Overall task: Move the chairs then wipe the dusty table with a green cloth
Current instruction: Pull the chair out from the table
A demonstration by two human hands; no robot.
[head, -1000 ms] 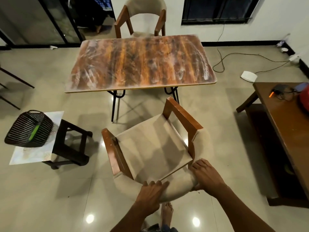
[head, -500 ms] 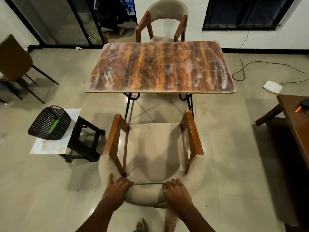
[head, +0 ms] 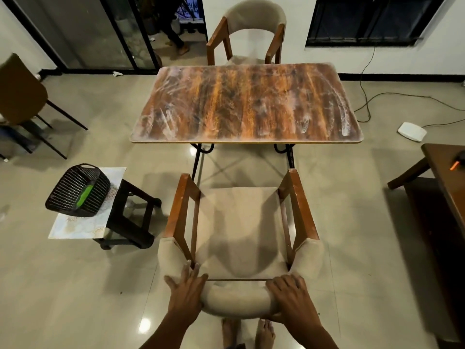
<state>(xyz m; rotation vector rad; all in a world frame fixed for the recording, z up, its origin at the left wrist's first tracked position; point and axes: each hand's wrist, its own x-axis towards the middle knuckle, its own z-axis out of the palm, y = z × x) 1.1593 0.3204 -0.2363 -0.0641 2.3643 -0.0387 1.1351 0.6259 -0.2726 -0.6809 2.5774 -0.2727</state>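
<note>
A beige padded chair (head: 241, 222) with wooden arms stands just in front of me, pulled back from the dusty wooden table (head: 246, 104). My left hand (head: 187, 289) rests flat on the left of its curved backrest, fingers spread. My right hand (head: 289, 295) is wrapped over the right of the backrest. A second matching chair (head: 247, 34) stands at the table's far side. A green cloth (head: 85, 196) shows inside a black basket (head: 76, 191) on a low stool at left.
The low black stool (head: 130, 215) with a pale board stands left of the near chair. A brown chair (head: 20, 94) is at far left. A dark wooden bench (head: 445, 172) lies at right. Cables and a white device (head: 411, 131) are on the floor.
The near chair has turned from skewed to square with the table. Both hands have shifted along its backrest, and my view has swung right and back.
</note>
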